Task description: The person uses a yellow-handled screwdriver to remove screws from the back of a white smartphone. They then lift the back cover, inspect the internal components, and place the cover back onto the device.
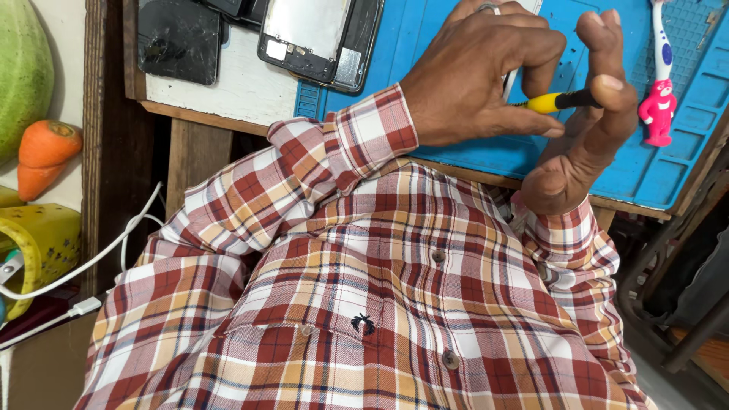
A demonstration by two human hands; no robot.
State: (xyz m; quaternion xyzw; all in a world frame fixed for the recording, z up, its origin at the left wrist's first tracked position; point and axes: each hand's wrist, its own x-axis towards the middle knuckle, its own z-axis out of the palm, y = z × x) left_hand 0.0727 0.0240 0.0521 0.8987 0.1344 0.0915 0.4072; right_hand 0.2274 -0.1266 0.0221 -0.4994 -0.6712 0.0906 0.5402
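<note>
My left hand (474, 76) is closed over the blue work mat (425, 38), with its thumb and fingers pinching the yellow handle of a small screwdriver (553, 101). A thin white edge shows behind those fingers; I cannot tell what it is. My right hand (588, 137) comes up from below, palm turned toward me. Its fingertips grip the black end of the same screwdriver. A ring sits on one finger of my left hand. Both wrists wear red, orange and white plaid cuffs, and my plaid shirt fills the lower half of the view.
An opened phone body (319, 38) and a cracked black screen (178, 38) lie at the table's far left. A toothbrush on a pink figure stand (659, 106) rests on the mat at right. At left are a carrot (45, 156), a green melon (23, 68) and a white cable (114, 250).
</note>
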